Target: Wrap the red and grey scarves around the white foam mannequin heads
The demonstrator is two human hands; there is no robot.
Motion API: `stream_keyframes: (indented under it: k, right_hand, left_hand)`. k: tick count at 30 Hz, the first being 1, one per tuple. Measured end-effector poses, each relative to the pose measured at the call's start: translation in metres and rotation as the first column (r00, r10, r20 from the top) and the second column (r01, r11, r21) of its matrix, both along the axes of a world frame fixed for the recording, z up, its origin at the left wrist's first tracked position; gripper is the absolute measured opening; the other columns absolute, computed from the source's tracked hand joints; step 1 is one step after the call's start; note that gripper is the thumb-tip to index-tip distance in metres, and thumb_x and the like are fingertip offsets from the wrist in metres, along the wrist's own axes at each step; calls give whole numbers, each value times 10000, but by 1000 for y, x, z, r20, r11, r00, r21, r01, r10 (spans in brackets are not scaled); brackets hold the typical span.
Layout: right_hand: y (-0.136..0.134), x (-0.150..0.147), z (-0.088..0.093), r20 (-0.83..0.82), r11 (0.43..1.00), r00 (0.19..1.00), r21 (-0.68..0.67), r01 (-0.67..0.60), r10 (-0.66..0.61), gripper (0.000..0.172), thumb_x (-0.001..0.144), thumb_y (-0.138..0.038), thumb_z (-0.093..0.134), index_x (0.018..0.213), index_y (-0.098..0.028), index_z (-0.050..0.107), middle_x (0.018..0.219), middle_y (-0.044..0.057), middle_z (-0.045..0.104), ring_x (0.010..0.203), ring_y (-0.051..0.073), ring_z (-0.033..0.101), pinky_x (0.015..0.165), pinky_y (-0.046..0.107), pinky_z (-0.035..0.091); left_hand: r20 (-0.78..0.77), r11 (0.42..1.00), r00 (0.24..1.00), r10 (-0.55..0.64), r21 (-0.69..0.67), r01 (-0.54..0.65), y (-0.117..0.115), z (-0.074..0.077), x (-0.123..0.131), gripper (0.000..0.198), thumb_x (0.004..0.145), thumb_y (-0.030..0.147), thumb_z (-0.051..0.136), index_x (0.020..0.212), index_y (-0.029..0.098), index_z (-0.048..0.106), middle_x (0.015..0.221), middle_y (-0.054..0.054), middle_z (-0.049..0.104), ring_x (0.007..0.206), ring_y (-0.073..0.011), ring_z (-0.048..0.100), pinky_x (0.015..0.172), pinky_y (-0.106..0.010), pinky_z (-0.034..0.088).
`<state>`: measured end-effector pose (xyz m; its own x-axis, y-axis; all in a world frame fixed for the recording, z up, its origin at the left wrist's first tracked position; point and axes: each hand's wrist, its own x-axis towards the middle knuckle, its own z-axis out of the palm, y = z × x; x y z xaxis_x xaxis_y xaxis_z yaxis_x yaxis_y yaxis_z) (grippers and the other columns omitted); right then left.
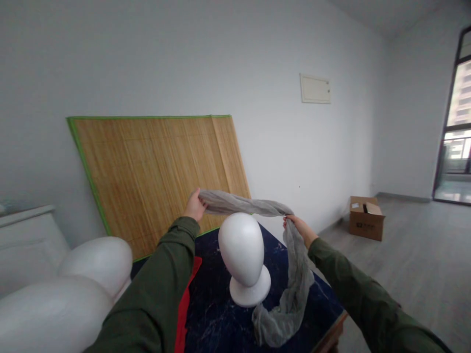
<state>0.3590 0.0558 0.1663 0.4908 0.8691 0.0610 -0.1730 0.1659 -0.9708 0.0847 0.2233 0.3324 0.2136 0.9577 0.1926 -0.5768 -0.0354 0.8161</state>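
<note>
A long grey scarf [300, 289] is stretched between my two hands, just behind the top of a white foam mannequin head [241, 250]. My left hand [195, 205] is closed around the scarf's far-left end. On the other side, my right hand [300, 229] pinches the cloth partway along. From there the rest of the scarf hangs down and trails onto the dark blue marbled tabletop [217, 318], right of the head's round base. The mannequin head stands upright on the table.
Two more white rounded forms [55, 314] fill the lower left. Red cloth [183, 314] lies under my left forearm. A bamboo mat [154, 171] with green edging leans on the wall. A cardboard box [366, 219] stands on the floor at right; a white cabinet [31, 245] is at left.
</note>
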Motion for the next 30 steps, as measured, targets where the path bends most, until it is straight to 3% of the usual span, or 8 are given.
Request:
stream_keyframes:
  k: [5, 12, 15, 18, 22, 24, 26, 30]
  right_hand:
    - [30, -34, -57, 317, 960, 947, -249, 132, -48, 277, 809, -403, 533, 841, -129, 562, 730, 11, 599, 657, 137, 575, 653, 313, 467]
    - [-20, -57, -122, 736, 919, 677, -265, 292, -3, 746, 430, -283, 756, 1116, -81, 545, 1178, 213, 521, 1183, 418, 360, 1000, 522, 180]
    - [-46, -57, -133, 784, 905, 619, -287, 313, 34, 524, 539, -275, 672, 1026, -98, 595, 1135, 224, 535, 1154, 419, 395, 978, 520, 218]
    - [-65, -65, -132, 765, 894, 631, -364, 263, 125, 158, 626, -235, 562, 742, -161, 640, 883, 165, 641, 950, 354, 565, 870, 462, 365]
    - [-73, -110, -119, 279, 873, 883, -425, -238, 377, 206, 672, -348, 529, 714, -178, 638, 735, 70, 681, 769, 251, 643, 733, 353, 479]
    - [-70, -144, -112, -203, 816, 850, -243, -525, 486, 357, 713, -465, 465, 776, -163, 645, 774, 84, 690, 813, 240, 645, 765, 349, 486]
    - [-63, -177, -111, -464, 812, 743, -83, -578, 482, 483, 725, -558, 385, 767, -156, 650, 745, 104, 688, 807, 251, 648, 770, 379, 490]
    - [-49, -220, -119, -565, 909, 762, -51, -414, 315, 549, 713, -583, 287, 787, -180, 653, 702, 94, 682, 767, 271, 652, 727, 431, 500]
  left_hand:
    - [114, 989, 993, 22, -145, -6, 8, -73, -14, 357, 892, 331, 252, 666, 176, 481, 661, -28, 567, 657, -133, 559, 648, -260, 470]
    - [159, 966, 983, -95, -224, 130, -42, -154, -89, 408, 819, 331, 262, 587, 173, 558, 582, -31, 560, 414, -103, 459, 451, -264, 469]
    - [-119, 958, 960, -255, -169, 234, -78, -197, -116, 216, 667, 328, 479, 640, 228, 669, 559, -29, 591, 495, -179, 567, 551, -366, 532]
    - [-545, 968, 813, -206, 7, 249, -111, -238, -124, 158, 552, 436, 613, 639, 342, 706, 654, -43, 681, 745, -324, 647, 784, -503, 493]
    - [-734, 901, 671, -105, 214, 376, -142, -268, -106, 113, 568, 410, 641, 623, 342, 712, 778, -39, 711, 1023, -335, 575, 1018, -466, 324]
    - [-725, 912, 673, -146, 166, 376, -151, -273, -93, 185, 626, 410, 602, 736, 313, 715, 888, -39, 705, 1073, -318, 550, 1023, -466, 323]
    - [-654, 956, 738, -165, 78, 283, -153, -275, -84, 261, 656, 412, 589, 866, 292, 687, 994, -43, 680, 1113, -303, 526, 1006, -460, 354]
    - [-605, 978, 774, -186, -40, 204, -146, -274, -76, 338, 618, 440, 675, 920, 293, 642, 1101, -61, 628, 1191, -288, 450, 1007, -404, 365]
